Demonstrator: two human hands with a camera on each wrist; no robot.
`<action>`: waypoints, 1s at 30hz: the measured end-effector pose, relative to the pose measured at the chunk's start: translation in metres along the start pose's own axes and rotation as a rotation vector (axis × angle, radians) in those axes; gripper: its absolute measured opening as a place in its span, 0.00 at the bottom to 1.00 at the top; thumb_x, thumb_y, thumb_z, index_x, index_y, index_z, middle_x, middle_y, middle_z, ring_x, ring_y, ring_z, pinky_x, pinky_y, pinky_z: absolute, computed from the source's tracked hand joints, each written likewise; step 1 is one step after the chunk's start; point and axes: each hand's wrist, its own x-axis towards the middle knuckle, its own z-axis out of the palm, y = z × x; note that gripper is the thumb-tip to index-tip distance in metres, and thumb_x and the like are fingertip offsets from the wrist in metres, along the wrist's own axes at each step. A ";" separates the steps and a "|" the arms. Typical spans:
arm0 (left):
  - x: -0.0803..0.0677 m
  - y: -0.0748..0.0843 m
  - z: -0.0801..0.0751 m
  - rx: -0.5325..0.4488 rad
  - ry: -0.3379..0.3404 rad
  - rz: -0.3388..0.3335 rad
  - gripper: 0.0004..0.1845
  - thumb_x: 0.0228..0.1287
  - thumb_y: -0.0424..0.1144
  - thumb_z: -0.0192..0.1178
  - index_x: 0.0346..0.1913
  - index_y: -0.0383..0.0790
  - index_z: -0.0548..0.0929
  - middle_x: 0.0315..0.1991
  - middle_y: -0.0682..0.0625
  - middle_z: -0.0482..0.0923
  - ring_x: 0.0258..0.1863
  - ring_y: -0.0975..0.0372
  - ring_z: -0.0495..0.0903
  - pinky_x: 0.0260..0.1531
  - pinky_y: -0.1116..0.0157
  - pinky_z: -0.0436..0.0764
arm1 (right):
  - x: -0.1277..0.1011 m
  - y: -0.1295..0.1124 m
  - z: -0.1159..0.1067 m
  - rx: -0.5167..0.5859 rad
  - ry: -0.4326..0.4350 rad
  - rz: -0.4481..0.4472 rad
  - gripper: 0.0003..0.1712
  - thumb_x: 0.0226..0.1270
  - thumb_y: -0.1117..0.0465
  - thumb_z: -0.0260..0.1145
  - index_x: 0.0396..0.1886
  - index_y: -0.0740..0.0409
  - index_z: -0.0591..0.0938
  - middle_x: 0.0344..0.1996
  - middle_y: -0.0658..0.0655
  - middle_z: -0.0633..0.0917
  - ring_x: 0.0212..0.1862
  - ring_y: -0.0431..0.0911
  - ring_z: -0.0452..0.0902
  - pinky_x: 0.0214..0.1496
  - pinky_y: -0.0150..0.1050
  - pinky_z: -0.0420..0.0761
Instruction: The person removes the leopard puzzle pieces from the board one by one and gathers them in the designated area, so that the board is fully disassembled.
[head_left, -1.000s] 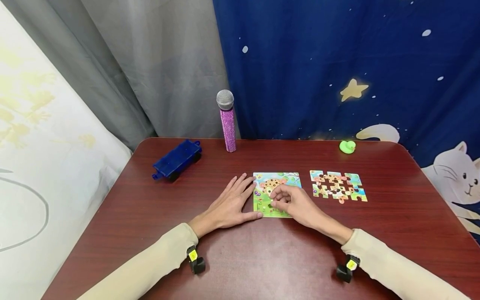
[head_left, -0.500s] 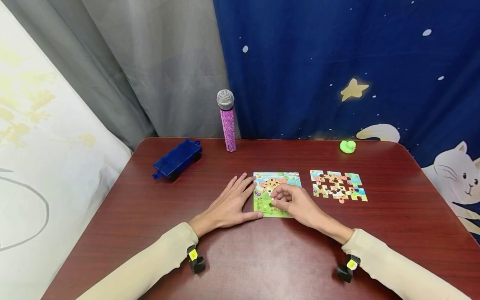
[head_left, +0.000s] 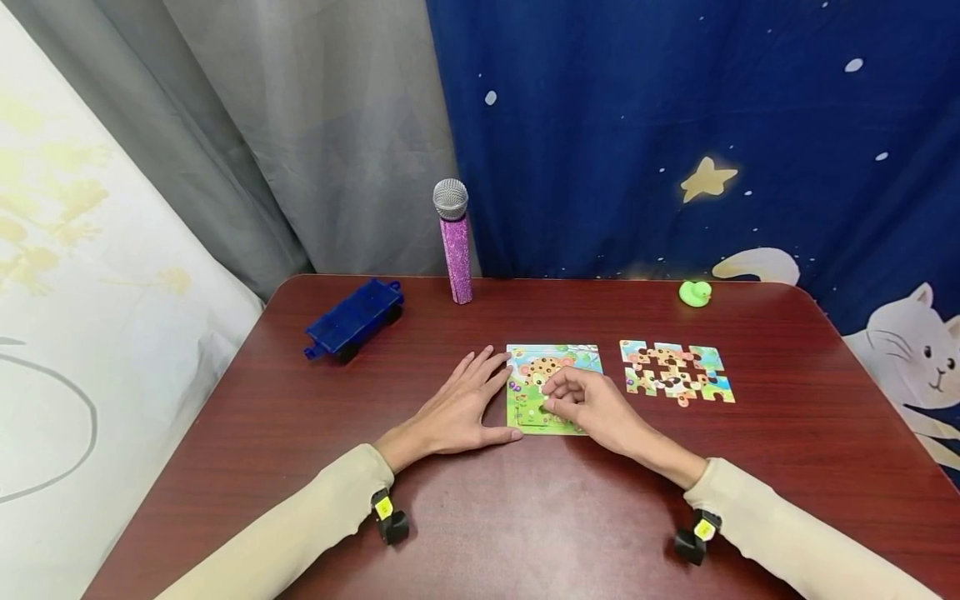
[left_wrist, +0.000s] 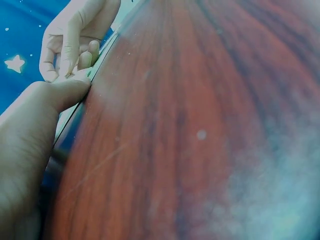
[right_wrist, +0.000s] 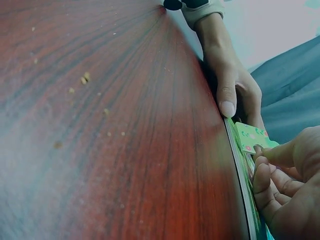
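Note:
A square puzzle board [head_left: 519, 417] with a spotted cartoon animal lies flat on the table. My left hand [head_left: 467, 408] rests spread at its left side, with fingertips by the upper left edge and the thumb at the lower left corner. Over the board's lower middle, my right hand [head_left: 597, 410] pinches a green puzzle piece [right_wrist: 250, 134] between thumb and finger. That piece appears tilted above the board's surface in the right wrist view. My right hand covers much of the board's right half. Several other puzzle pieces [head_left: 707, 358] lie grouped to the right.
On the dark red table [head_left: 480, 517], a blue toy wagon [head_left: 354, 319] stands at the back left. A microphone [head_left: 456, 258] with a purple glittery handle stands upright near the back edge. A green toy duck [head_left: 695, 293] sits at the back right. Curtains hang behind.
My left thumb has drawn slightly left at the board's lower corner. The green piece in my right hand has shifted a little over the board's lower left. The other things have stayed put.

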 end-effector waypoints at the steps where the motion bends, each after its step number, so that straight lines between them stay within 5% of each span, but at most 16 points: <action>1: 0.000 0.000 0.000 -0.001 -0.001 -0.001 0.55 0.60 0.77 0.52 0.76 0.36 0.64 0.79 0.43 0.54 0.80 0.45 0.46 0.77 0.45 0.47 | 0.000 0.000 0.000 0.000 0.002 0.004 0.06 0.69 0.59 0.70 0.44 0.51 0.85 0.34 0.55 0.86 0.31 0.49 0.83 0.29 0.38 0.82; 30: -0.002 0.001 0.001 0.052 0.018 0.008 0.55 0.61 0.79 0.48 0.75 0.36 0.66 0.79 0.44 0.56 0.79 0.45 0.48 0.76 0.44 0.49 | -0.012 0.002 -0.013 0.054 0.030 0.010 0.07 0.69 0.60 0.70 0.44 0.53 0.84 0.32 0.59 0.86 0.27 0.54 0.81 0.27 0.42 0.83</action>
